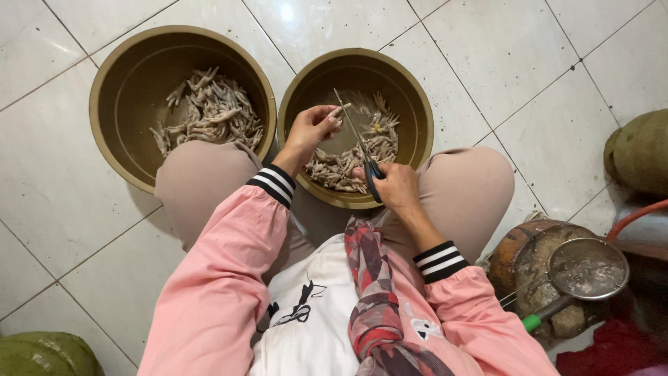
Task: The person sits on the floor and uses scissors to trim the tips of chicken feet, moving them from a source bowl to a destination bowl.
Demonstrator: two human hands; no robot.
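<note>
- Looking straight down in the head view, a seated person in a pink jacket with black-and-white striped cuffs works over two round brown basins on a pale tiled floor.
- Left hand [314, 127], just left of the picture's centre, is curled, its fingertips pinching one pale chicken foot [339, 111] above the nearer basin.
- Right hand [395, 186], at about 4 o'clock from the left hand, is closed around the dark handles of a pair of scissors [362, 150]; the blades stand slightly apart and point up toward 11 o'clock, their tips close to the pinched foot.
- Nearer basin [417, 104] sits between the knees and holds a heap of chicken feet [348, 167] along its lower side.
- Second basin [118, 97], at 9 o'clock from the first and just beside it, holds another pile of feet [212, 111].
- Toward 4 o'clock, by the right elbow, a metal mesh strainer [586, 268] with a green-tipped handle rests on a round, dark, worn object [522, 261].
- Green sacks [640, 150] lie at 3 o'clock and at the lower-left corner.
</note>
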